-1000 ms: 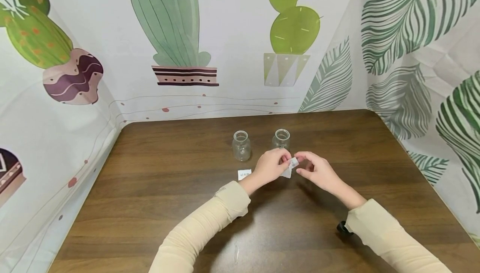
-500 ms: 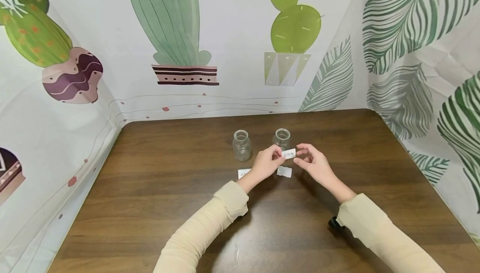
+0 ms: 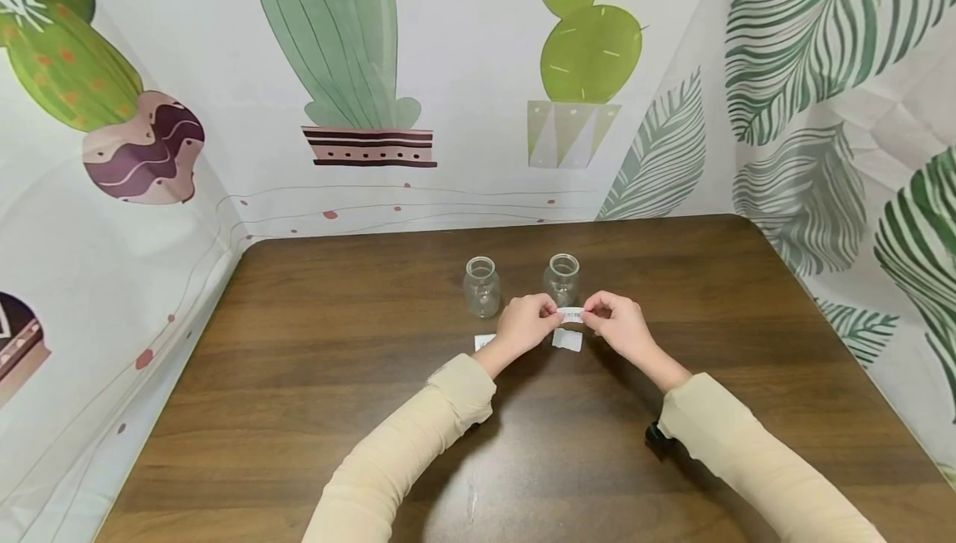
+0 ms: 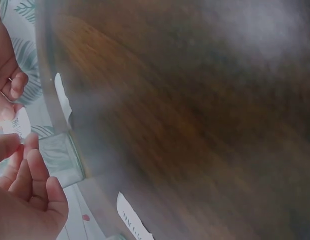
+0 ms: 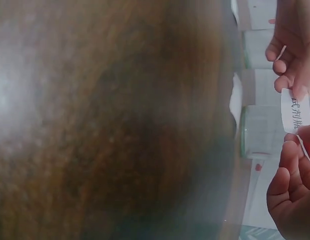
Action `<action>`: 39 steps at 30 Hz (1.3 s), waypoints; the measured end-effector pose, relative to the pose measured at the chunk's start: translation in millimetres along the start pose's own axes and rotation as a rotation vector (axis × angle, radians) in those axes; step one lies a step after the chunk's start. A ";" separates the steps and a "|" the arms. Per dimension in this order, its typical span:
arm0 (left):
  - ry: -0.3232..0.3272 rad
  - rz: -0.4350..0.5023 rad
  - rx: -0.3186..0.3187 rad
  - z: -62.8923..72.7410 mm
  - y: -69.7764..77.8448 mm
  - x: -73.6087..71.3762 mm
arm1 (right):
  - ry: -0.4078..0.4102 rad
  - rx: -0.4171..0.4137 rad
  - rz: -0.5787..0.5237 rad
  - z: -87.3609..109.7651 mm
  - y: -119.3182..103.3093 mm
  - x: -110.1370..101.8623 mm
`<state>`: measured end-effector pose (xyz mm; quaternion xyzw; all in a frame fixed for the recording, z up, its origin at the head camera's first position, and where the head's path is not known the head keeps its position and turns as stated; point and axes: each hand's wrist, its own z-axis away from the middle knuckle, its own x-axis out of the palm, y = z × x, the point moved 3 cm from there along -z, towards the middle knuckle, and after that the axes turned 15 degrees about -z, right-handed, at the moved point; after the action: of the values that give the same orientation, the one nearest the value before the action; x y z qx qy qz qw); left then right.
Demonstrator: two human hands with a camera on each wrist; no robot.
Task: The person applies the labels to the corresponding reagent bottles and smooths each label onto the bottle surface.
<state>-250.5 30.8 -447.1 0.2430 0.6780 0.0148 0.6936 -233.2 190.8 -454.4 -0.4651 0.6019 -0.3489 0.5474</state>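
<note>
Between my two hands is a small white label (image 3: 571,315) with printed characters, stretched sideways and slightly bowed. My left hand (image 3: 525,324) pinches its left end with thumb and finger. At the other end, my right hand (image 3: 621,327) pinches it the same way. In the right wrist view, the printing on the label (image 5: 296,111) faces the camera. Just behind the label stands an open, clear glass jar (image 3: 562,277), its lower part partly hidden by the left hand. Below the label, a blank white piece of paper (image 3: 567,339) lies on the table.
A second clear glass jar (image 3: 482,287) stands upright to the left. In front of it lies another printed label (image 3: 484,342), partly covered by my left hand and wrist. The brown wooden table (image 3: 336,410) meets a patterned backdrop (image 3: 463,178) behind and at both sides.
My right hand has moved left and now pinches the label's free end, which only my left hand held half a second ago. The label has turned level, and the blank paper has come into sight.
</note>
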 end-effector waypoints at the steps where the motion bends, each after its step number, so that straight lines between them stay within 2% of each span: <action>1: 0.000 -0.014 -0.010 -0.9 -0.3 0.1 | -0.002 -0.004 0.015 -0.9 0.7 0.9; 8: 0.033 -0.095 -0.045 -5.8 -1.7 0.9 | 0.016 -0.068 0.110 -6.9 -0.3 4.8; 13: 0.046 -0.103 -0.062 -8.0 -3.3 1.8 | 0.027 -0.096 0.157 -9.2 -0.9 5.9; 39: 0.111 -0.136 -0.097 -11.3 -5.8 -1.2 | 0.081 -0.105 0.185 -18.6 -1.4 7.8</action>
<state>-263.1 28.9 -447.6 0.1613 0.7288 0.0140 0.6653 -251.0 181.3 -452.8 -0.4212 0.6813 -0.2833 0.5274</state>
